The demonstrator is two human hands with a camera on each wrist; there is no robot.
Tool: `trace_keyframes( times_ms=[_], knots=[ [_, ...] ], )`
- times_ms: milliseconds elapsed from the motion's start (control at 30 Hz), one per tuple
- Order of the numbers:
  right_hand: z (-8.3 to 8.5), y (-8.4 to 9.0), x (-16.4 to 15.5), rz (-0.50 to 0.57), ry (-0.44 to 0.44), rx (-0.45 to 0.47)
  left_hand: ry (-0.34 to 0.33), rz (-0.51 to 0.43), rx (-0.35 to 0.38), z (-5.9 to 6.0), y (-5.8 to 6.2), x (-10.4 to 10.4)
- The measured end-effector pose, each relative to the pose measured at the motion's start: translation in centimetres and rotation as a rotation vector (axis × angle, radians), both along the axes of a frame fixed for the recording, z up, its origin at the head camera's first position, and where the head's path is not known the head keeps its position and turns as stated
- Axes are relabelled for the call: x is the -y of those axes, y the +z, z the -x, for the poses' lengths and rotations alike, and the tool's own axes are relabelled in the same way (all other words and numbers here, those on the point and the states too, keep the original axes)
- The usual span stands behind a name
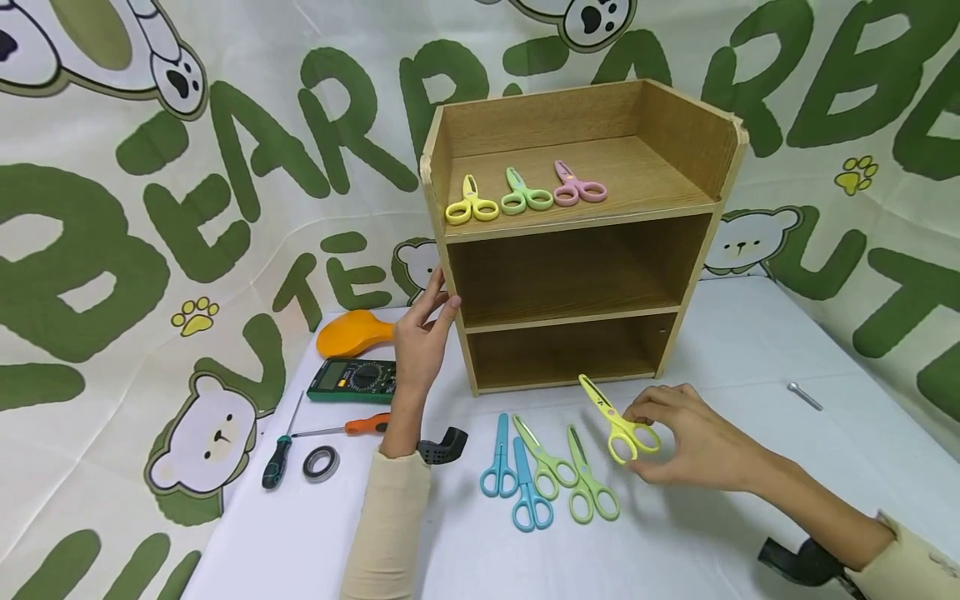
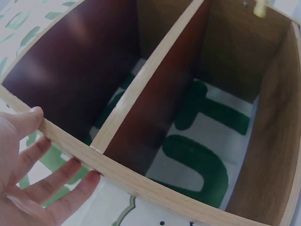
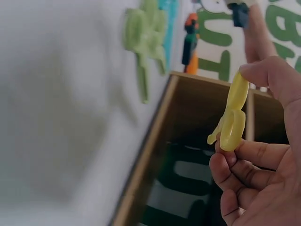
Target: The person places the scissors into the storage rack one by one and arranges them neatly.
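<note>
In the head view my right hand [image 1: 693, 437] pinches a pair of yellow scissors [image 1: 622, 429] by the finger loops, thumb below and fingers above. Their blades point up and left, above the table before the shelf. My left hand [image 1: 422, 337] rests against the left side of the wooden shelf [image 1: 570, 321], its fairly straight fingers and thumb touching the side panel near the front edge. Yellow scissors [image 1: 470, 206], green scissors [image 1: 525, 197] and pink scissors [image 1: 576, 190] lie on the top shelf. Blue scissors [image 1: 500, 467] and light green scissors [image 1: 588, 487] lie on the table.
Left of my left arm are an orange spoon-shaped object [image 1: 352, 333], a green multimeter [image 1: 348, 380], an orange-handled screwdriver [image 1: 366, 424], a dark-handled screwdriver [image 1: 277, 462] and a tape roll [image 1: 321, 464]. A metal bolt [image 1: 805, 397] lies at the far right. Printed cloth hangs behind.
</note>
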State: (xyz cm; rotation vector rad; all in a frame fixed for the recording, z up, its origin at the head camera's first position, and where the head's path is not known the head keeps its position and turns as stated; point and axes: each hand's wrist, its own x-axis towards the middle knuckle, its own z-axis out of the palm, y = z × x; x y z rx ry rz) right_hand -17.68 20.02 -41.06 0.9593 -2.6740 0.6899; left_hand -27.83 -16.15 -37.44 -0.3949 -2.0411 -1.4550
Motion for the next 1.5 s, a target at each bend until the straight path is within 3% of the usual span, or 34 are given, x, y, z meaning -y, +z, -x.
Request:
trace_keyframes(
  times_ms=[433,900,1200,1300,1500],
  knots=[
    [-0.2,5.9,-0.6,0.011,0.019,-0.026,-0.005,-0.023,-0.003,0.0,0.1,-0.1],
    [0.3,9.2,-0.8,0.007,0.026,-0.047,0.008,-0.001,0.000,-0.1,0.0,0.0],
    [0.5,11.5,-0.9,0.028,0.050,-0.107,0.015,-0.018,0.012,-0.1,0.0,0.0],
    [0.6,12.1,-1.0,0.021,0.047,-0.116,0.021,-0.017,0.017,-0.3,0.4,-0.3],
    [0.8,13.2,-1.2,0.013,0.046,-0.136,0.010,-0.012,0.022,-2.5,2.6,-1.1]
  ],
)
